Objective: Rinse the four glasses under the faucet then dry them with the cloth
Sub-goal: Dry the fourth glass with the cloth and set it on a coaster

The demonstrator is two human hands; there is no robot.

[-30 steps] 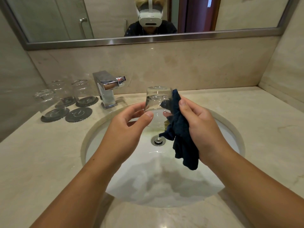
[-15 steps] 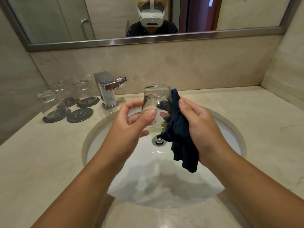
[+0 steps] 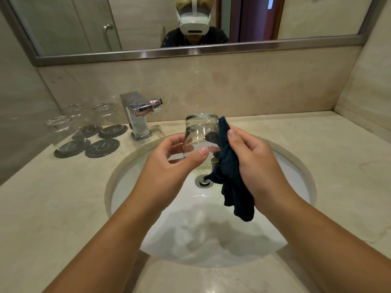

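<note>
Left hand [image 3: 169,166]: pinched inverted glass tumbler [image 3: 201,127] near rim.
Right hand [image 3: 256,163]: gripped navy cloth [image 3: 232,182] against it.
Handling: likely wet, slick, breakable; sidewall grip safest.

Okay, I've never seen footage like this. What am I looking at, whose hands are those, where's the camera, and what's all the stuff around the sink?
There is no machine here: these are a person's two bare hands. The picture comes from a camera worn on the person's head, looking forward and down. The mirror shows the white headset. The left hand holds a clear glass upside down over the sink. The right hand grips a dark blue cloth against the side of the glass, apparently drying it. On the counter, left of the faucet, three more glasses stand upside down on dark coasters, next to one empty coaster.
</note>
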